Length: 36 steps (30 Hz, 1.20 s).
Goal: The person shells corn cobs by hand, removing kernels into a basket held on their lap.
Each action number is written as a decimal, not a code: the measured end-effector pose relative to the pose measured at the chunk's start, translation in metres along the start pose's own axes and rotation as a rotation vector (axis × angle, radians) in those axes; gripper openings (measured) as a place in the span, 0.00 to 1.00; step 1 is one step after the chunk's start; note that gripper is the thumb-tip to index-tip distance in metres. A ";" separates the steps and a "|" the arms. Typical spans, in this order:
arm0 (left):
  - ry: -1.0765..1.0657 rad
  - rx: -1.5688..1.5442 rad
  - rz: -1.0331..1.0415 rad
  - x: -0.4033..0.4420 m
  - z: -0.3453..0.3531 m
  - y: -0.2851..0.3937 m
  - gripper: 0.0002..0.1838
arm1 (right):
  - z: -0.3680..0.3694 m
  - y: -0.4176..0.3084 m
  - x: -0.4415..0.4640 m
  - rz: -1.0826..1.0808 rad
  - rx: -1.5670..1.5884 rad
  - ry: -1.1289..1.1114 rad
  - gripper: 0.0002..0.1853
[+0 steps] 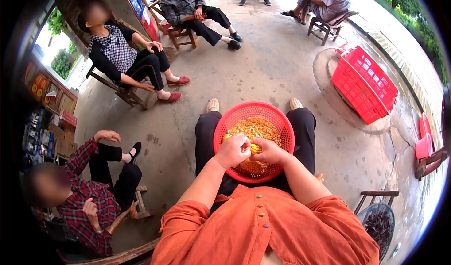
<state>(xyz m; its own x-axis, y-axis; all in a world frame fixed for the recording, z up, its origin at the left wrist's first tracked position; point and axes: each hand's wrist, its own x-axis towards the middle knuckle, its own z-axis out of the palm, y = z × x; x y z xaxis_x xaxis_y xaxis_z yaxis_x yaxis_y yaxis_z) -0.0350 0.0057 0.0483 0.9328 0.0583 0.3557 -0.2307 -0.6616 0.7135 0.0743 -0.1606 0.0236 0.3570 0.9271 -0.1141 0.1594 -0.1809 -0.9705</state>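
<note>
A round red plastic colander basket [221,119] rests on my lap between my knees. Loose yellow corn kernels [258,125] cover its bottom. Above them, a short corn cob [255,149] shows between my two hands. My right hand [270,151] is wrapped round the cob from the right, thumb along its top. My left hand [233,150] is closed, its curled fingers and thumb against the cob's left side. Both hands hide much of the cob.
Two people sit at the left, one in a plaid shirt [89,194]; others sit farther back on chairs. A red plastic crate [364,84] stands at the right on the concrete floor [263,72]. A chair [380,197] bearing a dark-filled basket is at lower right.
</note>
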 end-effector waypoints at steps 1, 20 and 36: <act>-0.004 -0.013 -0.009 0.000 0.000 0.000 0.06 | -0.001 -0.002 -0.001 -0.001 -0.001 -0.001 0.23; -0.015 -0.059 -0.165 -0.005 0.000 -0.001 0.05 | 0.002 0.000 -0.003 -0.146 -0.395 0.166 0.26; -0.267 -0.304 -0.466 -0.009 0.015 -0.027 0.15 | 0.009 0.011 0.000 -0.298 -0.492 0.155 0.26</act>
<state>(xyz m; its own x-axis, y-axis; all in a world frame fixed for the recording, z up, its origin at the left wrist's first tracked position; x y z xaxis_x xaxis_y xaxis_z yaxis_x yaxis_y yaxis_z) -0.0332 0.0114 0.0165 0.9825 0.0748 -0.1708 0.1864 -0.3669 0.9114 0.0674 -0.1599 0.0115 0.3556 0.9093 0.2162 0.6676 -0.0853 -0.7396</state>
